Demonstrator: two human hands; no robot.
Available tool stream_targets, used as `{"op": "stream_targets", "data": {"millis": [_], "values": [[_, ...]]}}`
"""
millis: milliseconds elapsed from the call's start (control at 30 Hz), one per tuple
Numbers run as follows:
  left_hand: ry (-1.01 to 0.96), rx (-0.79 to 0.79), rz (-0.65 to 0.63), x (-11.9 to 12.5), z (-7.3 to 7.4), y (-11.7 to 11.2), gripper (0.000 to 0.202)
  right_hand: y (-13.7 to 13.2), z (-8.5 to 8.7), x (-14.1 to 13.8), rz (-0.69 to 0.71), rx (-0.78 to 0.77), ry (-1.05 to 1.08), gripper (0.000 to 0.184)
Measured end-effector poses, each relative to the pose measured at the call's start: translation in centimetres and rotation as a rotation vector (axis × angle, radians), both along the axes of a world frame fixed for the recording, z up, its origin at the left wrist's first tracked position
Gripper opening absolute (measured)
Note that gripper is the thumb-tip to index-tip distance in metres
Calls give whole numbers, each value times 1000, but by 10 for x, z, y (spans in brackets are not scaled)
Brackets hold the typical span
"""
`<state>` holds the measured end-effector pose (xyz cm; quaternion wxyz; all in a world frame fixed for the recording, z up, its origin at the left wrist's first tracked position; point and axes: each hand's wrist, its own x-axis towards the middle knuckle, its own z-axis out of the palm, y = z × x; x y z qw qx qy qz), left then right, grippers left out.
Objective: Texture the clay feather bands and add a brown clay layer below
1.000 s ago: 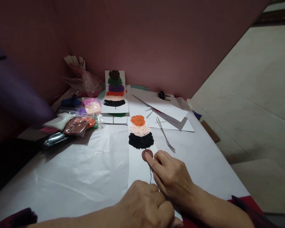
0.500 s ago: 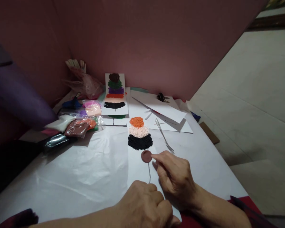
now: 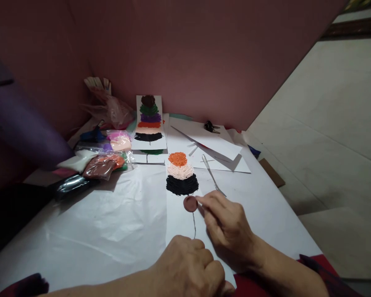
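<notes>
A white paper strip [image 3: 179, 218] lies on the table with orange [image 3: 177, 159], peach [image 3: 179, 170] and black [image 3: 182, 185] clay layers stacked like a tree. Just below the black layer sits a flat brown clay disc [image 3: 190, 203], above a thin drawn line [image 3: 194, 225]. My right hand [image 3: 227, 231] has its fingers drawn together, and the fingertips touch the disc's right edge. My left hand [image 3: 188, 268] is a closed fist resting on the strip's near end.
A metal fork [image 3: 210, 172] lies right of the strip, its tines hidden behind my right hand. A finished layered clay card [image 3: 149, 119] stands at the back. Bags of coloured clay [image 3: 105, 163] lie at left, white sheets [image 3: 213, 142] and keys [image 3: 210, 126] at back right. A blurred purple shape [image 3: 21, 123] fills the left.
My right index finger lifted off the top of the brown disc and drew back; the fingertips now sit at the disc's right edge. My left fist has stayed put.
</notes>
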<state>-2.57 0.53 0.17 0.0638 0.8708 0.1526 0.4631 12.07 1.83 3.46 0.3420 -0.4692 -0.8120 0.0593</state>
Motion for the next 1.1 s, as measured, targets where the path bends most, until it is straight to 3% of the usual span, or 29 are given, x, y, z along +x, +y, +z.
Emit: {"op": "stream_targets", "data": {"millis": [67, 133, 233, 367, 467, 700, 933, 1100], "values": [[15, -4, -5, -1, 1, 1, 48, 9, 4, 8, -115, 87, 89, 25], [25, -7, -1, -2, 2, 1, 48, 22, 6, 19, -268, 92, 48, 18], [57, -21, -7, -2, 2, 1, 46, 42, 5, 32, -444, -66, -51, 14], [112, -28, -22, -4, 2, 0, 43, 55, 2, 35, -507, -281, -63, 7], [153, -36, -47, -6, 5, -1, 41, 55, 4, 31, -540, -394, 11, 12], [211, -69, -74, -11, 11, -1, 37, 43, 4, 34, -501, -461, 131, 9], [234, -43, -50, -9, 7, -1, 36, 24, 12, 16, -313, -345, 778, 21], [197, -47, -50, -8, 5, -1, 35, 17, 9, 1, -234, -470, 928, 31]]}}
